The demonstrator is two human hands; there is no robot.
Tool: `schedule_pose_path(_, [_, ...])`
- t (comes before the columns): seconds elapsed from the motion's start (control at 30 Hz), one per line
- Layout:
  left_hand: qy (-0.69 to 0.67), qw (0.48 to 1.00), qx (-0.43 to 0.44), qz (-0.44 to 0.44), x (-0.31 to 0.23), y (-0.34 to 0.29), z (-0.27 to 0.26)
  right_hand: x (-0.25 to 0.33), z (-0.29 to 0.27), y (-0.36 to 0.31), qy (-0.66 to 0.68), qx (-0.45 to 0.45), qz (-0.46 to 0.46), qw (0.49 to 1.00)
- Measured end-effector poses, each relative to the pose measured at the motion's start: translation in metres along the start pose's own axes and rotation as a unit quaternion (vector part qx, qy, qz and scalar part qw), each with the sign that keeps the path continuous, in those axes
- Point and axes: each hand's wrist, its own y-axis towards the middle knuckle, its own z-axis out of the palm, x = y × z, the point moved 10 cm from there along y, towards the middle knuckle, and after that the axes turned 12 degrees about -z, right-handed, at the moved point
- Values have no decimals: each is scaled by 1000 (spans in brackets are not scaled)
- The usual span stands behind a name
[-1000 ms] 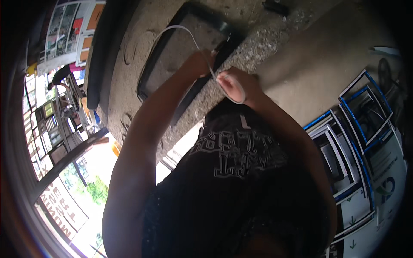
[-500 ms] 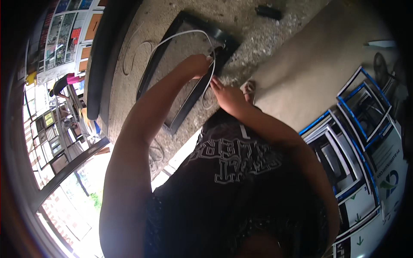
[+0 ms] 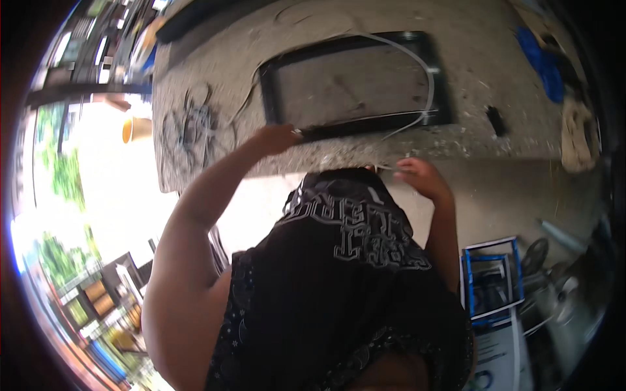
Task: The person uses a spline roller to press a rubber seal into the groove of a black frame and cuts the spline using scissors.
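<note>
Head view: a dark rectangular frame (image 3: 355,128) is lying on a workbench (image 3: 215,72), its long axis running roughly left to right. The left hand (image 3: 277,139), the nearer, is resting at the frame's near left corner; whether it is gripping cannot be told. The right hand (image 3: 420,177), well apart, is apparently pinching a thin pale piece (image 3: 386,168), with the frame lying ahead and leftward. A pale strip (image 3: 430,81) is curving over the frame's right end.

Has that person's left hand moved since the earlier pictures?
Yes: the left hand has moved leftward along the black rectangular frame, from near its right end to its near left corner.
</note>
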Motion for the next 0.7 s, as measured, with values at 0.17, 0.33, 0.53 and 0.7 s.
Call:
schedule_pose_path(0.17, [-361,827,-157,-401,144,-153,66,-25,-90,-14,-100,-186,65,975])
schedule_pose_path(0.33, [-460,687,-259,-499,155,-210,140,12,-139,42,-314,-394,77,860])
schedule_pose_path(0.53, [-433,677,-360,-474,180,-208,160,0,-119,127,-521,-286,236,769])
schedule_pose_path(0.7, [-467,695,-337,-430,197,-201,170,-7,-149,126,-538,-353,192,741])
